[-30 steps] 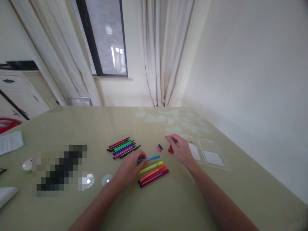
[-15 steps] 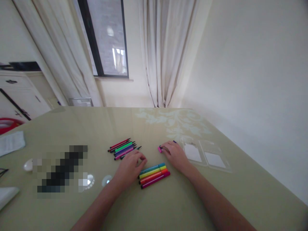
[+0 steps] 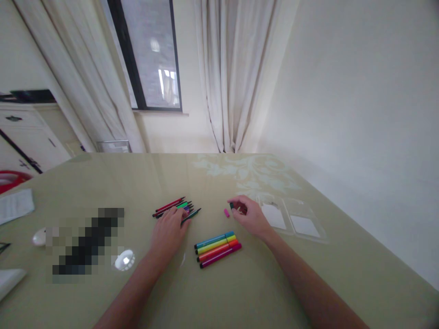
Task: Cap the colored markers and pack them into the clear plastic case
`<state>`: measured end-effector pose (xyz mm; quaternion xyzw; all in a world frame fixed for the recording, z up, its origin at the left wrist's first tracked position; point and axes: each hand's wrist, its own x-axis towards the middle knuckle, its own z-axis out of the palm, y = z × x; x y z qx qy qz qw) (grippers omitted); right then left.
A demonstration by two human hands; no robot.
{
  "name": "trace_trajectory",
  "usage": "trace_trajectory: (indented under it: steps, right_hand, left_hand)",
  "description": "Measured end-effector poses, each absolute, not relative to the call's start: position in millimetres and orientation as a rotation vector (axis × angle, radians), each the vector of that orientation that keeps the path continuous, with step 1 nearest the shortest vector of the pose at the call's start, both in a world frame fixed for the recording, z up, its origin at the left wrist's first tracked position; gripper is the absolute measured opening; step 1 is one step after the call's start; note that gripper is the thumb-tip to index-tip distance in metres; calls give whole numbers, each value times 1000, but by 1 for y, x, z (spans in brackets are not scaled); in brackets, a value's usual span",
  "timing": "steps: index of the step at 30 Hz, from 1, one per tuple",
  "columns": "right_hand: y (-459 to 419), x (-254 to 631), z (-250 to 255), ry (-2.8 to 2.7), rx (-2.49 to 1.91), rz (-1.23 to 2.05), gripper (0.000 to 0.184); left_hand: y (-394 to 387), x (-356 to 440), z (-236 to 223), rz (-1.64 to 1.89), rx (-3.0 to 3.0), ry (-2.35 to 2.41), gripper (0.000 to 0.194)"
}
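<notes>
Beyond the capped markers (image 3: pixel 217 251), the right hand (image 3: pixel 252 218) pinches a dark cap (image 3: pixel 232 206), probably light, stiff, best held by its sides; the left hand's (image 3: pixel 168 230) grip is unclear.

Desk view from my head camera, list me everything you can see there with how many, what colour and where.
capped markers: four, blue, yellow, orange, magenta, front centre
uncapped markers: several, mixed colours, partly under left hand
pink cap: one, pink, between the hands
dark green cap: one, dark green, at right fingers
clear case: one, transparent with white inserts, right
table: one, pale green, underneath
paper: one, whitish, left
rounded object: one, white, left
cabinet: one, white, far left
window: one, dark-framed, behind
curtains: two, cream, flanking window
left hand: one, on uncapped markers
right hand: one, pinching dark green cap
</notes>
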<state>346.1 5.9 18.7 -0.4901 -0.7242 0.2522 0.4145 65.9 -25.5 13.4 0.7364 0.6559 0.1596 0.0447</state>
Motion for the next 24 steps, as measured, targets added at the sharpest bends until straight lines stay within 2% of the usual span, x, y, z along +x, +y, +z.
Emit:
trace_trajectory:
  steps: [6, 12, 17, 24]
  right_hand:
    - [1, 344, 28, -1745, -1126, 784, 22]
    - [-2, 342, 31, -1726, -1089, 875, 20]
    - [-3, 341, 34, -1856, -1028, 773, 30]
    - [-4, 338, 33, -1849, -1070, 771, 19]
  left_hand:
    - [-25, 66, 8, 537, 2262, 1935, 11]
    - [-25, 75, 11, 850, 2143, 1682, 12]
    - [-27, 84, 15, 1007, 2013, 1474, 15]
    - [-27, 85, 12, 1149, 2087, 1389, 14]
